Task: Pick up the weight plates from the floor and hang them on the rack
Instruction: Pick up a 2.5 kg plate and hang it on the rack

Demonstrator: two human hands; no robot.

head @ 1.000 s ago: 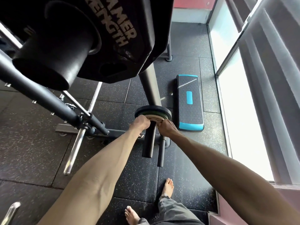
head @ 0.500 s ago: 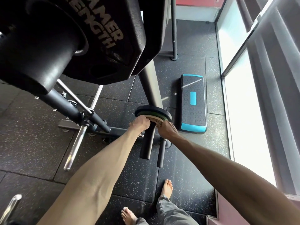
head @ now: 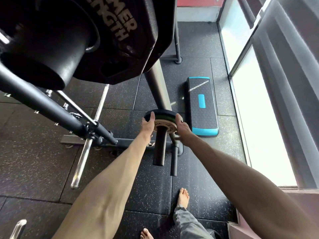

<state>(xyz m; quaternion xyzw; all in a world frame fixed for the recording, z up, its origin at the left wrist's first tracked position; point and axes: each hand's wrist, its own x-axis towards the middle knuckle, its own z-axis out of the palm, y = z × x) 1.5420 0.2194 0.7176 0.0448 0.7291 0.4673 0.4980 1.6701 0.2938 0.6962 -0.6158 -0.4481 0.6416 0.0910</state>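
Observation:
A small tan weight plate (head: 164,127) sits on a low black peg (head: 159,149) of the grey rack post (head: 159,90), in front of a green plate and a black plate (head: 162,112) on the same peg. My left hand (head: 148,124) grips the left rim of this stack, fingers curled over the black plate. My right hand (head: 183,126) holds the right rim. Both arms reach down and forward. A large black Hammer Strength plate (head: 120,40) hangs on an upper peg close to my head.
A black and blue step platform (head: 202,107) lies on the floor right of the rack. A chrome barbell (head: 82,159) rests in the rack's left base. A second thin peg (head: 174,161) juts out beside the first. Bright windows run along the right. My bare feet stand below.
My hands have shifted from the tan plate's face outward to the rims of the stack, fingers now over the black plate. My head has moved closer to the big upper plate.

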